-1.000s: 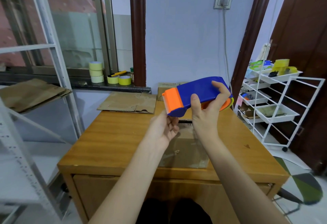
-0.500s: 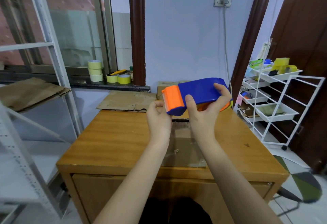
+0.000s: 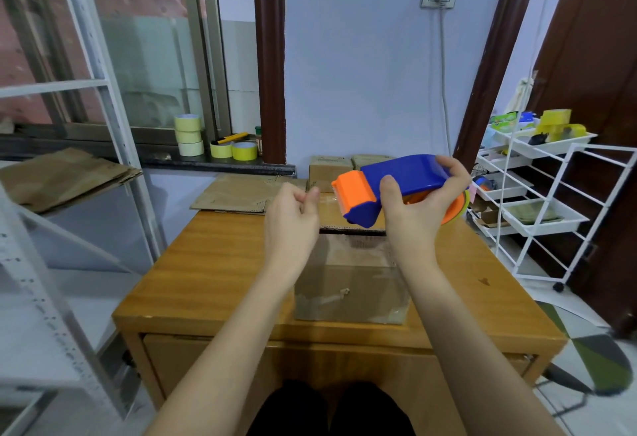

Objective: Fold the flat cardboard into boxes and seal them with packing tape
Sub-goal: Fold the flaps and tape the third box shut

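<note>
The right hand (image 3: 418, 215) held the blue-and-orange tape dispenser (image 3: 393, 187) up above the desk (image 3: 213, 263), its grip wrapped around the blue body. The left hand (image 3: 293, 225) pinched the end of the clear tape (image 3: 325, 198) just beside the orange head, grip clamped on that strip. Below, a taped cardboard box (image 3: 351, 284) sat on the desk between both forearms. Flat cardboard (image 3: 241, 194) lay at the far edge.

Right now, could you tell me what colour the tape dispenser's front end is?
Orange, on a blue body; the head view shows the tape dispenser.
</note>
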Demonstrator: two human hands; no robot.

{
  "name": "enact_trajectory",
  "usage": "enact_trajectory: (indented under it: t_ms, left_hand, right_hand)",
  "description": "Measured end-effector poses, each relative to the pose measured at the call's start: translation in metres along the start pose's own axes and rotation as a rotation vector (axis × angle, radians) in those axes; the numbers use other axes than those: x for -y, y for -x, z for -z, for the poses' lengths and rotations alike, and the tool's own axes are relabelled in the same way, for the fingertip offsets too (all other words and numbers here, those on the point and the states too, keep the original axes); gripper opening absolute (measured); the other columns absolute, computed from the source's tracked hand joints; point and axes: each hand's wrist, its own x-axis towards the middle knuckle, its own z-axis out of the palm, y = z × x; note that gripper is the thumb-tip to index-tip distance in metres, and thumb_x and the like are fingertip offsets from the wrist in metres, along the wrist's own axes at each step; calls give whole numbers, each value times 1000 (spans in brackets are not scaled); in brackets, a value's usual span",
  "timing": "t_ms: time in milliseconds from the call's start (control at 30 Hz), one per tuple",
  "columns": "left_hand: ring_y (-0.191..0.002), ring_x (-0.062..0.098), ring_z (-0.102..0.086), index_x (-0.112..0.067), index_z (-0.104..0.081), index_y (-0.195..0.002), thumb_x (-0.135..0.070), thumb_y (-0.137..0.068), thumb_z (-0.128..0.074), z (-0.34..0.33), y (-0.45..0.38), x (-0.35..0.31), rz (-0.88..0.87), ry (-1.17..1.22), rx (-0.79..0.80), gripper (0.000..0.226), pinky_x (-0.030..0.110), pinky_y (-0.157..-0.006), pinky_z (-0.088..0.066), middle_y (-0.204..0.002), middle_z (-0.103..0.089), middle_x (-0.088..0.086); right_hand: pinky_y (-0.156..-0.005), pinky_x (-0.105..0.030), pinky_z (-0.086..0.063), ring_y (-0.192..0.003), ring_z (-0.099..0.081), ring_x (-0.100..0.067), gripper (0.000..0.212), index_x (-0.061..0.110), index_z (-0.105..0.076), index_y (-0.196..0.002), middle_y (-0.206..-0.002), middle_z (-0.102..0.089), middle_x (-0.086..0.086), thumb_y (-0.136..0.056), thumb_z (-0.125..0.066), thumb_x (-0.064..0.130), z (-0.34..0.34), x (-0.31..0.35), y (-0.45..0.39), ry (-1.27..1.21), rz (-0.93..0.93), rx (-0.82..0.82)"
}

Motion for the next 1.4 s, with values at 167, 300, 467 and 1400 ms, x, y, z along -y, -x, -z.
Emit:
enact_trajectory:
  t_ms: [167, 300, 467, 1400]
  left_hand:
    - [-52, 16, -63, -14, -47, -81, -35, -98, -48, 25, -10, 20, 110, -32, 39, 27, 28, -54, -42, -66, -62, 8]
    - [-48, 12, -65, -10, -48, -86, -26, -98, -50, 35, -10, 25, 220, 250, 126, 20, 30, -54, -55, -63, -56, 6]
    - [-57, 18, -65, -9, -44, -89, -23, -100, -45, 23, -9, 21, 307, 452, 186, 18, 41, -58, -60, -67, -47, 7]
    - [-51, 15, -49, -7, -50, -85, -27, -96, -55, 10, -11, 68, 492, 349, 211, 24, 25, -44, -45, -60, -50, 3]
  right_hand:
    - [-67, -10, -44, -72, -53, 12, 55, 15, -28, -119, -102, -40, 9, -82, -64, -4, 19, -5, -13, 35, -26, -54]
    - [-69, -9, -44, -78, -51, 16, 59, 20, -27, -118, -103, -37, 16, -81, -67, -2, 31, -10, -17, 157, -16, 82]
    - [-75, -17, -45, -86, -53, -4, 62, 26, -28, -119, -106, -41, 14, -79, -71, 9, 28, -21, -18, 238, -37, 118]
    - [-54, -34, -43, -68, -55, -29, 62, 12, -34, -129, -81, -54, -8, -77, -65, 30, -2, -31, -18, 1048, 228, 555]
